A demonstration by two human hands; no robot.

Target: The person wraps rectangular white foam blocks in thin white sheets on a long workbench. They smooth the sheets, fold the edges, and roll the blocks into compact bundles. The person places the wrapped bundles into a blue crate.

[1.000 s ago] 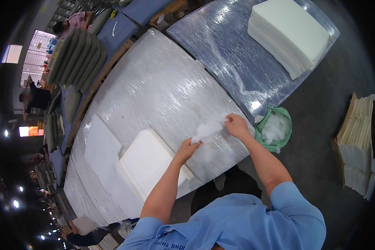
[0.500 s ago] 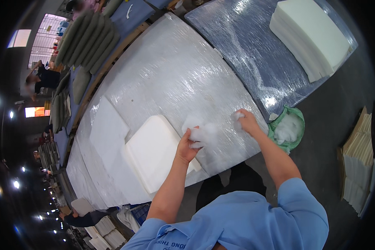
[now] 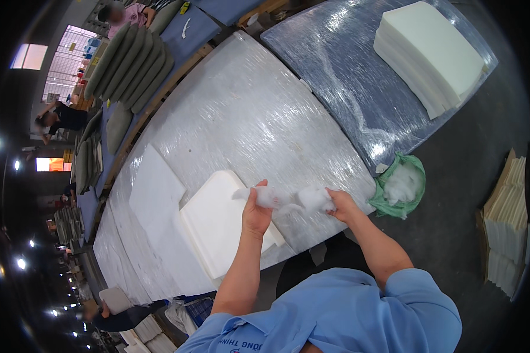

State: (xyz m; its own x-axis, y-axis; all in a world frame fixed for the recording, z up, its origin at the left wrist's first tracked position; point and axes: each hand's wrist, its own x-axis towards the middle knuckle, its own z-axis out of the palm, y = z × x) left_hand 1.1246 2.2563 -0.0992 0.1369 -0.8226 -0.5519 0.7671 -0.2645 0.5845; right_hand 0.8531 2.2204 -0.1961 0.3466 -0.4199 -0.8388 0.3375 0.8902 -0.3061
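- Above the desk (image 3: 229, 117), our left hand (image 3: 257, 217) points forward, its grip loosely closed on white fluff (image 3: 269, 197).
- Our right hand (image 3: 344, 206) angles inward, grip pinching white fluff.

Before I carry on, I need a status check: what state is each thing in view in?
Left hand: closed loosely on white fibre
Right hand: pinching white fibre
White fibre: fluffy, in loose tufts
Green bag: open, fibre inside
White foam pad: lying flat
Near tabletop: covered in shiny film
White sheets: stacked on the blue surface
Grey-green cushions: piled together, tilted in this view
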